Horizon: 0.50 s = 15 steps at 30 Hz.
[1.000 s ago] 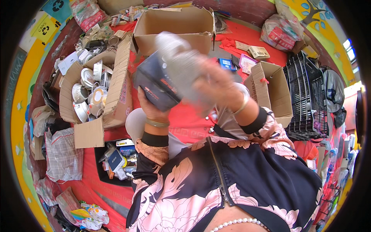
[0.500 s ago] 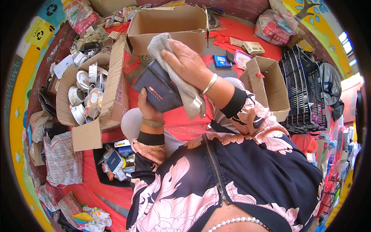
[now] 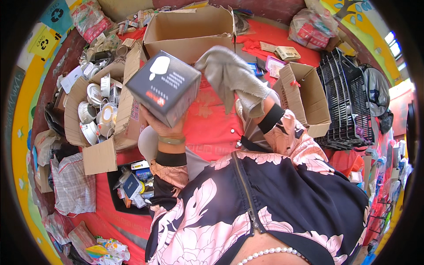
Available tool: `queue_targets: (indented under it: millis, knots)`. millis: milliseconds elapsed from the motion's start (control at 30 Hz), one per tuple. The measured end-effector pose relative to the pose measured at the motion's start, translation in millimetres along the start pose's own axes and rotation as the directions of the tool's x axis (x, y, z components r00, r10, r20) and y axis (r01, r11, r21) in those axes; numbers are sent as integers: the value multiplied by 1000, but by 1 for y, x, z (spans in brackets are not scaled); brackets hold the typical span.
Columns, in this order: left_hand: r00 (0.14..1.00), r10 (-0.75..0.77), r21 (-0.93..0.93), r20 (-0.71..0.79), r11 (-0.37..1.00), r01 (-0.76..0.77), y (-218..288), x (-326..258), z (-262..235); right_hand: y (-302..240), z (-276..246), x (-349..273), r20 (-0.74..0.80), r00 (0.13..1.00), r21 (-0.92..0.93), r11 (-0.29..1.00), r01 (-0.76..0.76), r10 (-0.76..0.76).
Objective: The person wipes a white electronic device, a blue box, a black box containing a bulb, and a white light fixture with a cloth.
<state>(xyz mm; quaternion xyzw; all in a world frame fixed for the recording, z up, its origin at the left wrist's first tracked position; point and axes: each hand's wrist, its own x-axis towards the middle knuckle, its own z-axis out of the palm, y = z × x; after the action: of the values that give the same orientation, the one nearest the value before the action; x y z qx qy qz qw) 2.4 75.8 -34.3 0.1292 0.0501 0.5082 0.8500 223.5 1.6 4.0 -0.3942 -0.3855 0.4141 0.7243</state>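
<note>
Dark grey cardboard box (image 3: 164,86), cube-shaped with a white emblem and small pale print on its faces, sits raised at the upper centre of the frame, above the red-covered table (image 3: 207,128). The left hand (image 3: 161,128) grips it from beneath, fingers clenched around its lower corner. The right hand (image 3: 247,95) is wrapped in a soft grey cloth (image 3: 234,77), clutching it just beside the box's right edge; whether cloth and box touch I cannot tell. The box looks light and stiff, with smooth, perhaps slippery faces, so holding it by opposite edges or cupping the underside seems safest. To the left lies an open brown carton of white round fittings (image 3: 98,110); another empty carton (image 3: 190,31) stands behind.
</note>
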Motion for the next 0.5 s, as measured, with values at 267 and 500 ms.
queue_targets:
  millis: [267,500]
  knots:
    - [996,-81,36,-34,996,82,-23,8,12,37,53,35,144,763,-551,589,591,-630]
    - [992,-52,-8,-115,999,52,-24,8,-6,32,80,16,692,644,-698,-74,712,-326]
